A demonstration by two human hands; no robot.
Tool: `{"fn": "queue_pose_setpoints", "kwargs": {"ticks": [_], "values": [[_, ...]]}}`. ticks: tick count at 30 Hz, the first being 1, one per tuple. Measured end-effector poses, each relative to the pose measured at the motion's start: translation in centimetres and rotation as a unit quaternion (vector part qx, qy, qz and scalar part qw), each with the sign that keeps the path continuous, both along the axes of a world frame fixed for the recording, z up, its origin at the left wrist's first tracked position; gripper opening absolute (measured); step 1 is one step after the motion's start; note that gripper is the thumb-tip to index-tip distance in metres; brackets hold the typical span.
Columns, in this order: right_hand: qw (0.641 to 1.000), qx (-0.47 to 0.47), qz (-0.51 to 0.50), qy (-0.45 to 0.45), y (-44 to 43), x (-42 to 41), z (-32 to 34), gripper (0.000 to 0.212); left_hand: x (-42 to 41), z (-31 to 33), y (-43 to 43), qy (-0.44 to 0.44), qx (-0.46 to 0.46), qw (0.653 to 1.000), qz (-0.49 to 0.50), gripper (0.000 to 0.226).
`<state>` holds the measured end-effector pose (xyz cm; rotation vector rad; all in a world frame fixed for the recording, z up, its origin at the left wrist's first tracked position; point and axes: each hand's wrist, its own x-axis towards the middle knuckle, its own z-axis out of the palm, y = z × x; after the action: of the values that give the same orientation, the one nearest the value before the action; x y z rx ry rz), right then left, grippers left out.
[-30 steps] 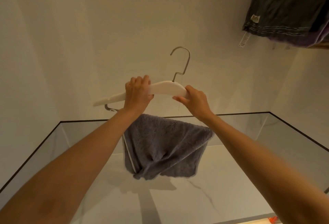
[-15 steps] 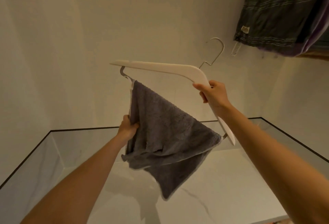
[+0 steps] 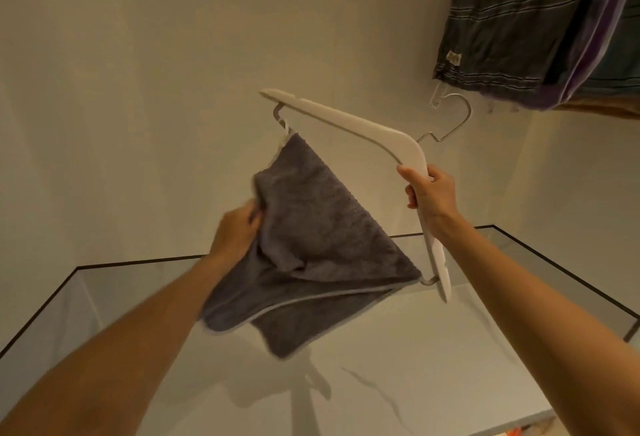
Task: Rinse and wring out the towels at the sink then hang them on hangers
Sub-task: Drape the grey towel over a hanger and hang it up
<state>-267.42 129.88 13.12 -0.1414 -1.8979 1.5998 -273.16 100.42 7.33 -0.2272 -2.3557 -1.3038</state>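
Observation:
A white hanger with a metal hook is tilted steeply, its hook pointing up and right. My right hand grips one arm of the hanger just below its bend. A grey towel is draped over the hanger's lower bar and sags in folds below it. My left hand grips the towel's left edge, and is slightly blurred.
Dark striped clothes hang at the top right, close to the hanger's hook. Below my arms lies a white marble surface bordered by a glass panel with a black rim. Plain walls stand behind.
My left hand let go of the hanger and took hold of the towel's edge. My right hand tilted the hanger steeply and carried it to the right, towards the hanging clothes.

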Motion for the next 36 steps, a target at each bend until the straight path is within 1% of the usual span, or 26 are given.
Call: {"fn": "queue_pose_setpoints", "kwargs": {"ticks": [1, 3, 4, 6, 9, 11, 13, 14, 16, 17, 18, 19, 21, 24, 26, 28, 30, 32, 34, 36], "values": [[1.0, -0.001, 0.001, 0.0, 0.1, 0.0, -0.1, 0.031, -0.3, 0.1, 0.0, -0.003, -0.027, 0.999, -0.023, 0.024], [1.0, 0.016, -0.008, -0.002, 0.3, -0.1, -0.2, 0.033, -0.6, 1.0, -0.6, 0.008, 0.009, 0.999, 0.039, 0.031], [1.0, 0.023, -0.016, -0.004, 0.5, -0.2, -0.3, 0.035, -0.7, 1.0, -0.7, 0.009, -0.008, 0.999, 0.046, 0.035], [0.999, 0.031, -0.029, -0.003, 0.8, -0.4, -0.4, 0.038, -0.8, 0.5, -0.6, -0.026, -0.024, 0.999, -0.003, 0.041], [0.998, 0.043, -0.036, -0.006, 0.8, -0.7, -0.4, 0.04, -1.0, 0.4, -0.5, -0.053, -0.046, 0.996, 0.055, 0.038], [0.998, 0.045, -0.047, -0.002, 0.6, -1.1, -0.5, 0.039, -1.3, 0.3, -0.2, -0.052, -0.042, 0.997, 0.036, 0.035], [0.996, 0.061, -0.065, -0.002, 0.5, -1.3, -0.4, 0.039, -1.2, 0.9, 0.1, -0.022, -0.015, 0.997, 0.066, 0.034], [0.995, 0.064, -0.073, 0.0, 0.5, -1.3, -0.4, 0.04, -1.4, 1.2, 0.1, -0.028, -0.006, 0.998, 0.056, 0.032], [0.995, 0.06, -0.082, -0.001, 0.7, -1.6, -0.5, 0.042, -1.3, 1.1, 0.0, -0.046, -0.019, 0.999, -0.008, 0.027], [0.994, 0.066, -0.083, -0.006, 0.7, -1.6, -0.7, 0.043, -1.5, 0.9, -0.1, -0.037, -0.021, 0.999, 0.002, 0.028], [0.994, 0.076, -0.082, -0.008, 0.7, -1.7, -0.8, 0.044, -1.2, 1.1, -0.2, -0.027, -0.022, 0.999, 0.039, 0.029], [0.993, 0.082, -0.084, -0.007, 0.6, -1.7, -0.7, 0.045, -1.4, 0.9, -0.4, -0.036, -0.029, 0.996, 0.077, 0.03], [0.992, 0.084, -0.09, -0.005, 0.6, -1.8, -0.5, 0.046, -1.5, 0.1, -0.6, -0.081, -0.063, 0.993, 0.06, 0.033], [0.99, 0.109, -0.089, -0.006, 0.2, -1.8, -0.1, 0.045, -2.1, -0.6, -1.5, -0.108, -0.067, 0.988, 0.083, 0.037], [0.989, 0.112, -0.095, -0.005, 0.0, -1.8, 0.1, 0.044, -2.3, -1.0, -1.7, -0.116, -0.08, 0.989, 0.042, 0.033], [0.986, 0.126, -0.111, -0.007, 0.0, -1.9, 0.1, 0.041, -2.5, -2.0, -1.7, -0.12, -0.089, 0.989, 0.018, 0.038], [0.982, 0.14, -0.124, -0.008, 0.0, -1.8, 0.8, 0.037, -2.1, -2.6, -1.7, -0.104, -0.055, 0.993, 0.024, 0.047], [0.982, 0.147, -0.12, -0.004, -0.1, -1.7, 1.8, 0.036, -1.7, -3.0, -1.7, -0.123, 0.002, 0.992, 0.02, 0.049], [0.982, 0.155, -0.109, 0.006, -0.2, -1.6, 3.0, 0.038, -1.7, -3.9, -1.7, -0.158, 0.018, 0.986, -0.037, 0.045], [0.983, 0.159, -0.092, 0.015, -0.5, -1.4, 4.3, 0.04, -1.8, -4.6, -1.7, -0.187, 0.012, 0.977, -0.099, 0.031]]}}
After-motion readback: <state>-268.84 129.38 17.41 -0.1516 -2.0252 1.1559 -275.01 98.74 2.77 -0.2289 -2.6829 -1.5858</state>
